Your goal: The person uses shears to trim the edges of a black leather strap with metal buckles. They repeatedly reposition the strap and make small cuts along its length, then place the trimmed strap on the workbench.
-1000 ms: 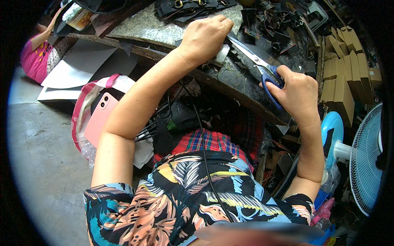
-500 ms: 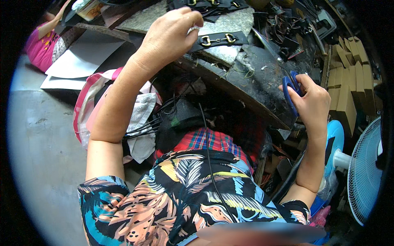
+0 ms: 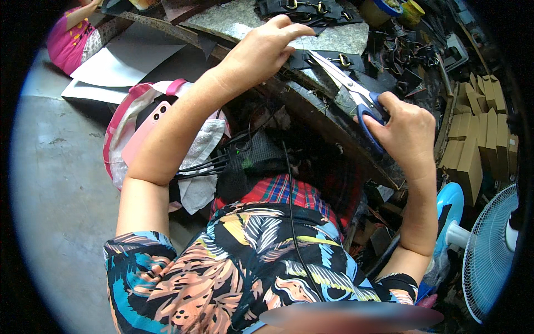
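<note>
My right hand (image 3: 409, 125) is closed round the blue handles of a pair of scissors (image 3: 347, 83). Their silver blades point up and left, tips close to my left hand (image 3: 267, 47). The left index finger stretches out, with a gap between it and the thumb; a faint thin line shows near these fingertips, too fine to name. Just beyond the thumb lies a black strap (image 3: 356, 62) with a gold-coloured metal bit, partly behind the blades. More black straps with gold-coloured fittings (image 3: 303, 8) lie on the grey stone slab (image 3: 228, 22).
Dark scraps (image 3: 395, 61) clutter the bench's right side. Upright cardboard pieces (image 3: 467, 133) and a fan (image 3: 489, 250) stand at the right. A pink phone (image 3: 146, 131) rests in a pink-rimmed bag (image 3: 111, 133) below my left forearm. Another person in pink (image 3: 69, 42) is at far left.
The scissors have swung from pointing away to pointing left, blades now near my left hand. My left hand has shifted right and its index finger has straightened.
</note>
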A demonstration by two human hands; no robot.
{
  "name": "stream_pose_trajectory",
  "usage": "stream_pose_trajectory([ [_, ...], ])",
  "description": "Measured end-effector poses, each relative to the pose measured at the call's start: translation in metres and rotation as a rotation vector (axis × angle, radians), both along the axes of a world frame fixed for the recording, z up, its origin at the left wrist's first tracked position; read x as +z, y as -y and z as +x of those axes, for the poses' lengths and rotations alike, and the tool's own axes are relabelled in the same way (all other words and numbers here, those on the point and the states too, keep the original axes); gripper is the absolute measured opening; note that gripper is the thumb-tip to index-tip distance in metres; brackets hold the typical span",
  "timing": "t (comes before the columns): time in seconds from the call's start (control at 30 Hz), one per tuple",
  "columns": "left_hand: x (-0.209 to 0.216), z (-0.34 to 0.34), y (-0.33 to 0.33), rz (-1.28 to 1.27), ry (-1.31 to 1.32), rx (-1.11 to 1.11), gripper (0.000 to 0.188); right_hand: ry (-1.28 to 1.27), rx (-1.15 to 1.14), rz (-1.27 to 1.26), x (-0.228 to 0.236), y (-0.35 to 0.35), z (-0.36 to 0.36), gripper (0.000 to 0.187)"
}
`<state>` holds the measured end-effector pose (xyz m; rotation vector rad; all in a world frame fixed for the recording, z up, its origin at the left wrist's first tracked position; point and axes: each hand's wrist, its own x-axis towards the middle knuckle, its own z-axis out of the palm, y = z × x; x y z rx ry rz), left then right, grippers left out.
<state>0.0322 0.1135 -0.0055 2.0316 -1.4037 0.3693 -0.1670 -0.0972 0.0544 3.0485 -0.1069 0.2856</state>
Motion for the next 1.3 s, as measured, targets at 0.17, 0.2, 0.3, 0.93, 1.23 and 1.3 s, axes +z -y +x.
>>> stream_pose_trajectory([
  [0.17, 0.003, 0.010, 0.008, 0.234, 0.067, -0.016, 0.021, -0.055, 0.049, -0.011, 0.027, -0.002, 0.005, 0.032],
  [0.2, 0.002, 0.009, 0.010, 0.187, 0.084, 0.005, 0.015, -0.054, 0.074, -0.045, 0.031, -0.003, 0.008, 0.033],
  [0.3, 0.001, 0.009, 0.013, 0.138, 0.113, 0.024, 0.008, -0.067, 0.110, -0.112, 0.039, -0.010, 0.015, 0.035],
  [0.93, -0.007, -0.013, -0.006, 0.068, 0.347, -0.112, 0.015, 0.013, 0.086, -0.041, 0.029, 0.014, -0.007, 0.032],
  [1.23, -0.012, -0.004, -0.004, -0.104, 0.158, -0.051, 0.012, -0.019, 0.098, 0.000, 0.019, 0.000, -0.010, 0.031],
  [1.3, -0.012, -0.003, -0.002, -0.112, 0.088, -0.021, 0.015, -0.035, 0.073, -0.016, 0.015, -0.006, -0.011, 0.031],
])
